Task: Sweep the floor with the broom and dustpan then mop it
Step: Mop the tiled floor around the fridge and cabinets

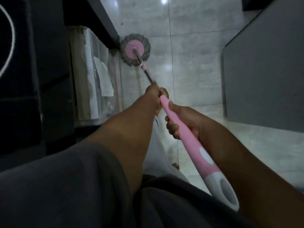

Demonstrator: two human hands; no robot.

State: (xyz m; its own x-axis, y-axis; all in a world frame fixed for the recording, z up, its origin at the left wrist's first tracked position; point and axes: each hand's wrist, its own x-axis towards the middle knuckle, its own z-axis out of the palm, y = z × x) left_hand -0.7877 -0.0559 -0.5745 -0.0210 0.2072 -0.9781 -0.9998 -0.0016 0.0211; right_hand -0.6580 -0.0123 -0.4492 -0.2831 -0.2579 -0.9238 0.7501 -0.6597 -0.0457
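The mop is held in both hands, and its round head is laid flat on the pale tiled floor, far and left, against the foot of a dark cabinet. The left hand is closed round the shaft where bare metal meets the pink sleeve. The right hand is wrapped round that sleeve, nearer the body. The shaft is judged light and stiff. The head, a soft stringy grey fringe round a hard pink disc, is likely to drag if wet. A spaced two-handed hold is judged best for steering. The sleeve is smooth moulded plastic and ends in a white loop. The tiles are glossy, so possibly slippery. At left, a clear plastic cover is seen over something pale, perhaps folded paper; the dimness leaves that unsettled.
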